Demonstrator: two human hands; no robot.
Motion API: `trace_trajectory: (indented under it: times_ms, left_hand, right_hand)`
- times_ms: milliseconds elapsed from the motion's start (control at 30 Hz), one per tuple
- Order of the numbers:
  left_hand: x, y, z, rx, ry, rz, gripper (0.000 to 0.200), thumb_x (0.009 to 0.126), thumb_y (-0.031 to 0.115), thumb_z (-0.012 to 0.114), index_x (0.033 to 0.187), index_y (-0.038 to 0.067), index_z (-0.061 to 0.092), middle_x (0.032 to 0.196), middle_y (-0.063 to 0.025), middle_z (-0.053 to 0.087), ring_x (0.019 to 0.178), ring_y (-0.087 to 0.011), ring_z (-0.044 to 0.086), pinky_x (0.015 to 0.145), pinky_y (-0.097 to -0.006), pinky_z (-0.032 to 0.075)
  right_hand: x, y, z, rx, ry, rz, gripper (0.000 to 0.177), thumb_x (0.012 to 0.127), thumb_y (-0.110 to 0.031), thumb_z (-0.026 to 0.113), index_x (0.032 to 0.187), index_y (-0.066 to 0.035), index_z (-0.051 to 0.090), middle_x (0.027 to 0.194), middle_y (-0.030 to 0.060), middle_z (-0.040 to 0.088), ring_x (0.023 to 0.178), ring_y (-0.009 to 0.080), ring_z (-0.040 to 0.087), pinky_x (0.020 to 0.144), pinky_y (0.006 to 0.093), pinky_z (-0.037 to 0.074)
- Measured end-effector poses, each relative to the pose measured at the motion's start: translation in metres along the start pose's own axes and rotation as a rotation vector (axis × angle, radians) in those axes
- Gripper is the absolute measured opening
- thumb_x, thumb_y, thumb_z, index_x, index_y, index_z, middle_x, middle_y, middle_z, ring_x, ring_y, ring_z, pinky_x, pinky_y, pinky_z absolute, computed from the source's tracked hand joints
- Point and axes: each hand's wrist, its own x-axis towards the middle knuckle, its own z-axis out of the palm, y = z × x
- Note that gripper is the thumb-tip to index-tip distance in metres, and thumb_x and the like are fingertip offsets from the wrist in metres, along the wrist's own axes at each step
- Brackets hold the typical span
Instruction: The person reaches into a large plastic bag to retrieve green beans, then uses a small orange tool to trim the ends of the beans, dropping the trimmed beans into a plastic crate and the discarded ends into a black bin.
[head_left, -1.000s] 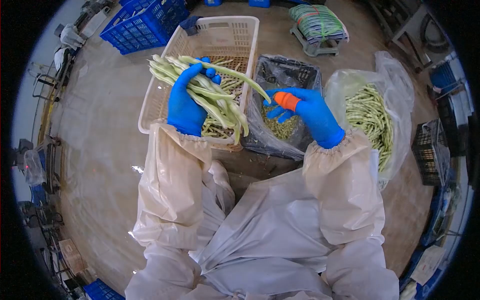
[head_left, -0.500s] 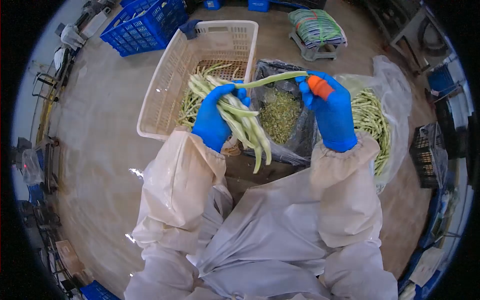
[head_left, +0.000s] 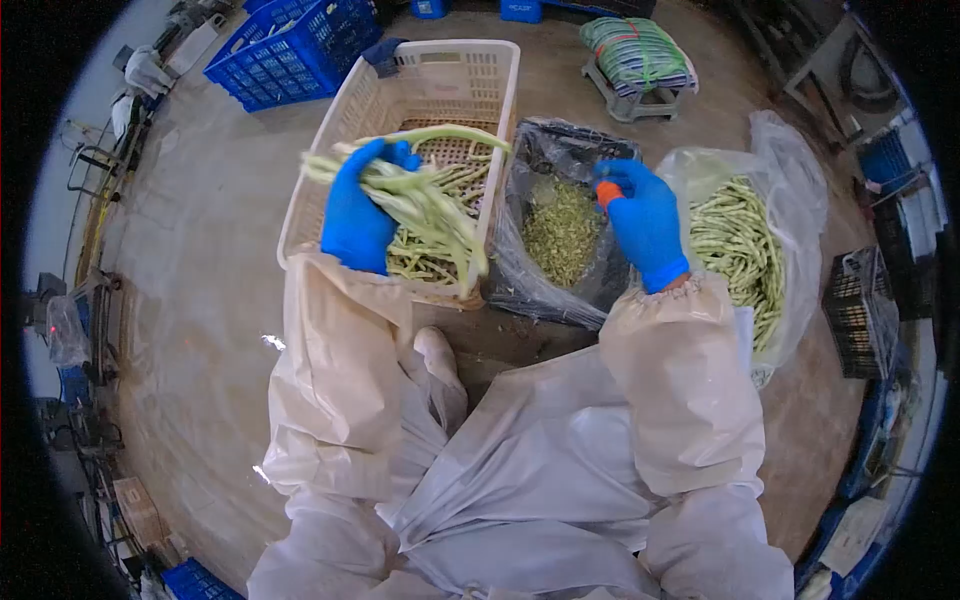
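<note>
Left hand (head_left: pixel 358 218), drawn away from the right hand since the last frame, back over the near left part of the white basket; the long pod (head_left: pixel 450 132), its tip then at the right fingers, now arches clear of them. Right hand (head_left: pixel 645 225), come down over the lined bin.

Nearest: white apron (head_left: pixel 530 450), creased, across the lap; pale left sleeve (head_left: pixel 340 400) and right sleeve (head_left: pixel 690 390), gathered at the wrists; one white boot (head_left: pixel 440 370) between the left sleeve and the apron.

Left hand: blue glove, fingers closed round a bundle of flat green bean pods (head_left: pixel 430 205), partly blurred, ends jutting out on both sides above the basket; long pod lying over the top.

Right hand: blue glove, orange thumb cover (head_left: pixel 607 193), fingers curled in close to the thumb; whether a scrap sits between them cannot be told.

Beneath and beside: white slatted basket (head_left: pixel 450 80), loose bean pods (head_left: pixel 425 258) on its floor, dark cloth (head_left: pixel 383 56) over its far left corner. Just right of it, black bin with clear plastic liner (head_left: pixel 520 270), holding chopped green trimmings (head_left: pixel 560 230). Further right, translucent plastic bag (head_left: pixel 790 180), open, filled with green beans (head_left: pixel 740 250); past it, a black crate (head_left: pixel 860 310).

Farther: blue crate (head_left: pixel 290 60), upper left; striped bundle (head_left: pixel 640 55), tied with green strap, on a grey stool (head_left: pixel 630 105); two small blue containers (head_left: pixel 520 10) at the top edge; a person in white (head_left: pixel 145 70), far left.
</note>
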Motion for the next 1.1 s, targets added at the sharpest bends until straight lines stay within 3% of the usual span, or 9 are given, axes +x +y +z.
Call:
trace_trajectory:
  times_ms: [67, 167, 333, 467, 567, 700, 833, 933, 1100]
  left_hand:
    - [0.009, 0.014, -0.026, 0.019, 0.076, 0.032, 0.021, 0.087, 0.017, 0.055, 0.097, -0.001, 0.055, 0.086, -0.0139, 0.061, 0.084, -0.0253, 0.06, 0.079, -0.0372, 0.05]
    - [0.009, 0.011, -0.042, 0.027, 0.023, -0.018, 0.021, 0.086, 0.021, 0.059, 0.094, 0.002, 0.056, 0.083, -0.0135, 0.061, 0.084, -0.0262, 0.061, 0.078, -0.0375, 0.05]
    - [-0.014, -0.036, 0.024, 0.299, -0.004, -0.262, 0.022, 0.083, 0.024, 0.065, 0.091, 0.005, 0.059, 0.076, -0.0078, 0.06, 0.071, -0.0195, 0.061, 0.067, -0.0324, 0.05]
    - [-0.03, -0.061, 0.05, 0.552, -0.195, -0.284, 0.022, 0.08, 0.021, 0.068, 0.093, 0.004, 0.06, 0.075, -0.0043, 0.06, 0.067, -0.0148, 0.059, 0.062, -0.0283, 0.047]
    - [-0.039, -0.07, 0.06, 0.785, -0.256, -0.305, 0.024, 0.077, 0.016, 0.071, 0.095, 0.004, 0.06, 0.075, -0.0028, 0.059, 0.065, -0.0122, 0.057, 0.06, -0.0268, 0.046]
    - [-0.047, -0.085, 0.06, 0.968, -0.35, -0.318, 0.027, 0.073, 0.008, 0.073, 0.096, 0.003, 0.06, 0.074, -0.0015, 0.059, 0.06, -0.0108, 0.056, 0.055, -0.0243, 0.044]
    - [-0.049, -0.078, 0.065, 0.845, -0.237, -0.534, 0.026, 0.077, 0.017, 0.072, 0.095, 0.004, 0.06, 0.075, -0.0022, 0.059, 0.063, -0.0114, 0.057, 0.058, -0.025, 0.046]
    - [-0.045, -0.078, 0.06, 0.599, -0.239, -0.506, 0.022, 0.076, 0.017, 0.072, 0.09, 0.003, 0.06, 0.071, -0.0034, 0.059, 0.064, -0.0123, 0.058, 0.059, -0.0255, 0.045]
    - [-0.045, -0.069, 0.061, 0.606, -0.302, -0.578, 0.027, 0.08, 0.019, 0.068, 0.1, 0.003, 0.059, 0.08, -0.005, 0.06, 0.072, -0.0147, 0.06, 0.066, -0.027, 0.049]
  right_hand:
    - [-0.003, -0.003, -0.003, -0.233, 0.129, -0.087, 0.031, 0.078, -0.012, 0.06, 0.109, -0.006, 0.062, 0.089, 0.0147, 0.064, 0.076, 0.0253, 0.062, 0.068, 0.0344, 0.049]
    - [-0.002, -0.008, -0.004, -0.121, 0.126, -0.156, 0.04, 0.078, -0.013, 0.061, 0.118, -0.009, 0.057, 0.097, 0.015, 0.062, 0.082, 0.0245, 0.061, 0.071, 0.0334, 0.048]
    - [-0.008, -0.027, -0.004, -0.022, -0.001, -0.22, 0.034, 0.081, -0.015, 0.061, 0.114, -0.008, 0.06, 0.096, 0.0131, 0.064, 0.081, 0.0211, 0.061, 0.072, 0.0316, 0.048]
    - [-0.006, -0.023, 0.0, 0.083, -0.11, -0.255, 0.029, 0.083, -0.018, 0.062, 0.108, -0.004, 0.062, 0.092, 0.0113, 0.065, 0.078, 0.0173, 0.061, 0.068, 0.0289, 0.048]
    - [-0.011, -0.044, -0.003, 0.39, -0.268, 0.055, 0.031, 0.082, -0.018, 0.064, 0.108, -0.001, 0.062, 0.086, 0.0092, 0.065, 0.072, 0.0147, 0.061, 0.062, 0.0268, 0.047]
    - [-0.014, -0.048, 0.001, 0.328, -0.303, 0.084, 0.034, 0.083, -0.019, 0.063, 0.11, 0.001, 0.06, 0.083, 0.0072, 0.064, 0.066, 0.0112, 0.058, 0.057, 0.025, 0.045]
    - [-0.013, -0.039, 0.001, 0.35, -0.315, 0.045, 0.035, 0.082, -0.018, 0.062, 0.112, 0.0, 0.059, 0.084, 0.0073, 0.065, 0.065, 0.0103, 0.056, 0.056, 0.0242, 0.044]
    - [-0.009, -0.046, -0.011, 0.469, -0.304, 0.111, 0.036, 0.082, -0.015, 0.061, 0.114, 0.0, 0.059, 0.086, 0.0073, 0.065, 0.064, 0.0105, 0.055, 0.057, 0.024, 0.044]
    - [-0.008, -0.045, -0.012, 0.538, -0.322, 0.151, 0.036, 0.083, -0.014, 0.059, 0.115, 0.0, 0.058, 0.091, 0.0083, 0.064, 0.068, 0.0126, 0.058, 0.061, 0.0251, 0.047]
